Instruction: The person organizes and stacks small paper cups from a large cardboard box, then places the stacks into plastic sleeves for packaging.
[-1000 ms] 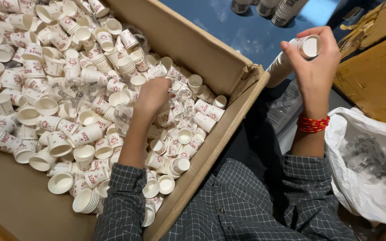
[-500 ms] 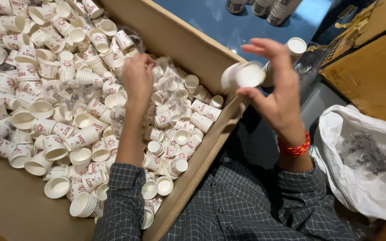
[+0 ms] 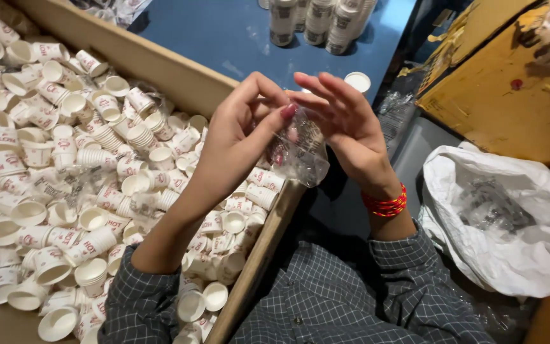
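- Both hands have come together above the box edge since half a second ago, when the left hand point(image 3: 240, 137) was down among the cups and the right hand point(image 3: 345, 124) held a cup out to the side.
- Now they pinch a clear plastic wrapper point(image 3: 300, 153) between them; the left fingertips grip it, and the right's fingers fan out behind.
- Handling it well likely means pulling gently, over the cardboard box point(image 3: 259, 255) of loose paper cups point(image 3: 97, 191).
- Farther off, stacked cups point(image 3: 316, 22) stand on the blue surface point(image 3: 237, 38).
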